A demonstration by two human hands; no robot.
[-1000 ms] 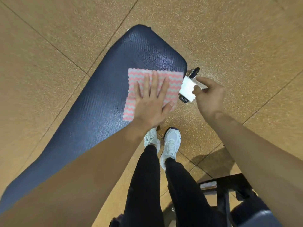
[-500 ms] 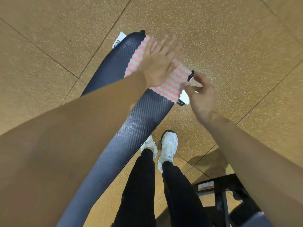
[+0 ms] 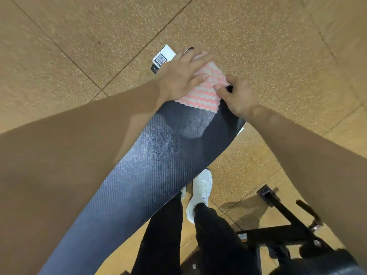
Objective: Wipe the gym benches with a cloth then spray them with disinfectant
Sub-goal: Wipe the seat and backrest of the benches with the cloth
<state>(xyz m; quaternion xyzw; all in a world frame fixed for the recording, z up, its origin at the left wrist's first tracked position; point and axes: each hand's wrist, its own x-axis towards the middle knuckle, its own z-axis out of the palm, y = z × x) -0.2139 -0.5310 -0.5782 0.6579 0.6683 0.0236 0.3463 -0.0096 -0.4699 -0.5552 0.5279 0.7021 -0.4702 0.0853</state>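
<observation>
Pink zigzag cloth atop dark bench

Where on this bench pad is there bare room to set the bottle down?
The bench pad is bare from the near edge of the cloth back toward you. The far end is crowded: left hand flat on the cloth, right hand gripping the spray bottle beside it.

Left hand flat, right hand curled.

At the far end of the bench, the cloth bears pink and white zigzag stripes; the bench is dark navy with a fine woven grain. The floor is speckled tan, the shoe white, the visible tip of the bottle black.
</observation>
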